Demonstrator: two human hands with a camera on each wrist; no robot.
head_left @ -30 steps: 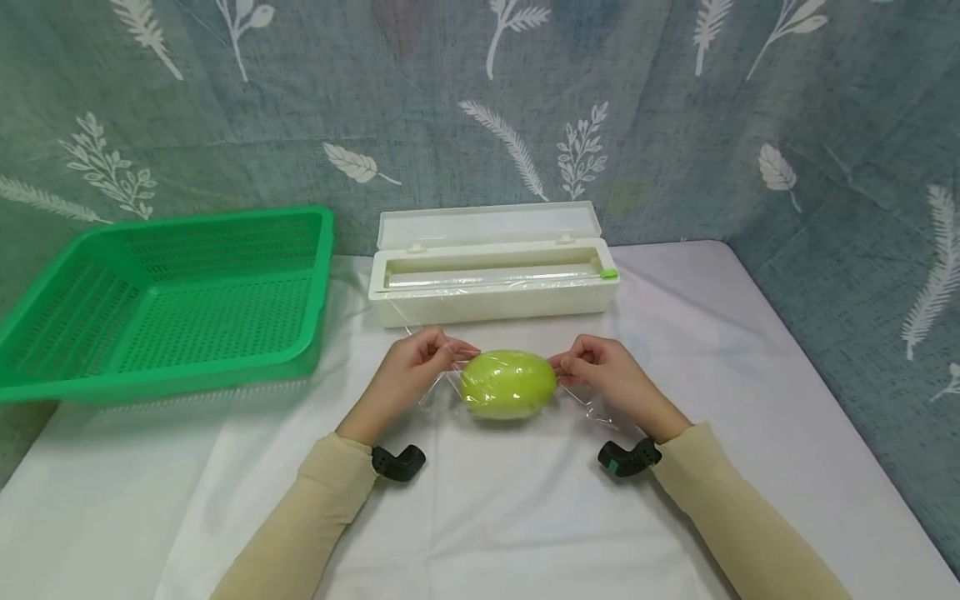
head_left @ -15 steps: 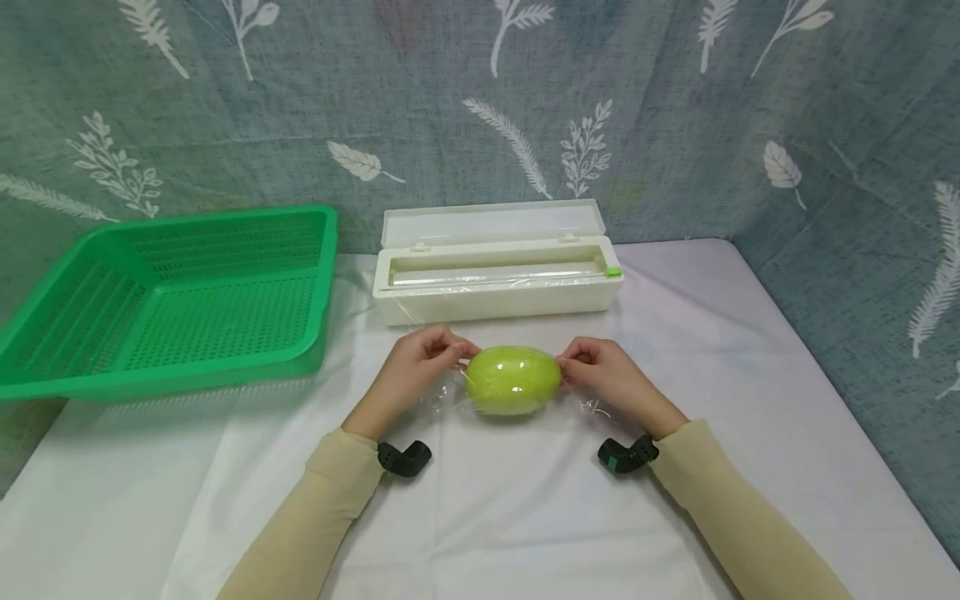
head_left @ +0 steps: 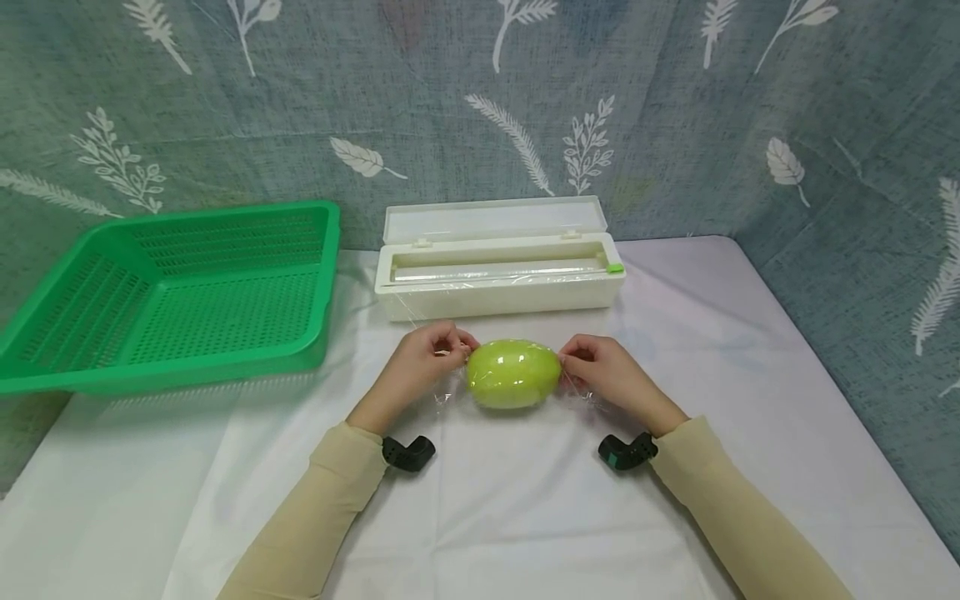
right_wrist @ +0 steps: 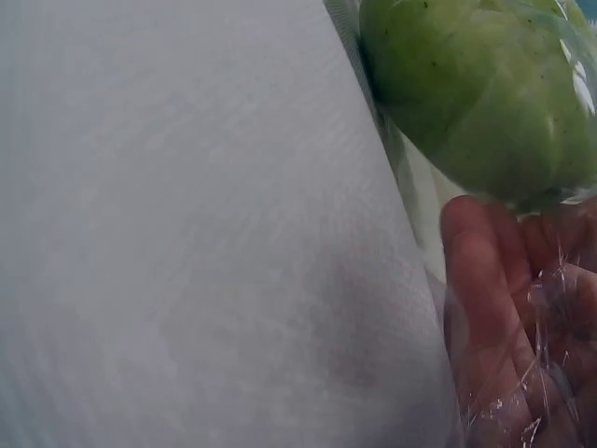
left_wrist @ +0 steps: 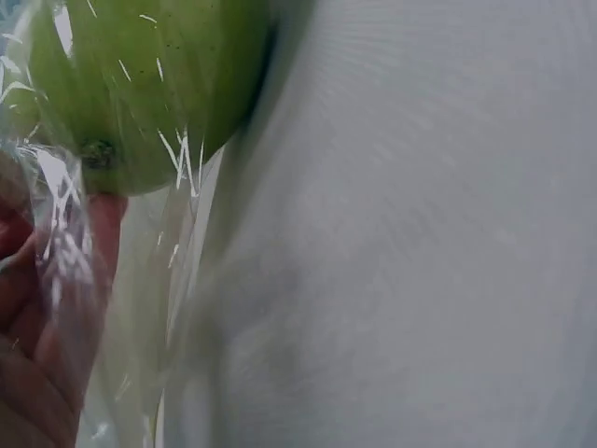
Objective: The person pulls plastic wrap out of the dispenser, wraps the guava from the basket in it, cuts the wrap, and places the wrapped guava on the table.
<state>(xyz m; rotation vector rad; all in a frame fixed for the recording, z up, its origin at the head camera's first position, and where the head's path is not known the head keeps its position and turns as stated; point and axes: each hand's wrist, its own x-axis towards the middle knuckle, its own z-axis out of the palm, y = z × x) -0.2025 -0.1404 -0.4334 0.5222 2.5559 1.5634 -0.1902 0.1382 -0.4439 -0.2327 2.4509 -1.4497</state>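
A yellow-green oval fruit (head_left: 513,374) lies lengthwise between both hands in the head view, covered by clear plastic wrap (left_wrist: 63,210). At its left end the left hand (head_left: 430,358) pinches the gathered wrap between thumb and fingers. The right hand (head_left: 609,369) does the same at the opposite end. A dark stem scar on the fruit (left_wrist: 149,84) shows through the film in the left wrist view. In the right wrist view, fingertips (right_wrist: 464,213) touch or nearly touch the underside of the fruit's end, and crinkled wrap hangs over the palm.
Behind the hands stands a white wrap dispenser box (head_left: 502,297), lid raised, with a roll inside and a green cutter slide (head_left: 615,268) at its right end. A green plastic basket (head_left: 300,354) sits at the left. White cloth (head_left: 510,517) covers the table; a patterned curtain (head_left: 420,100) hangs behind.
The film over the fruit has gone from wrinkled to smooth and tight. Its loose side ends are drawn in closer under the hands. The head view has shifted slightly.
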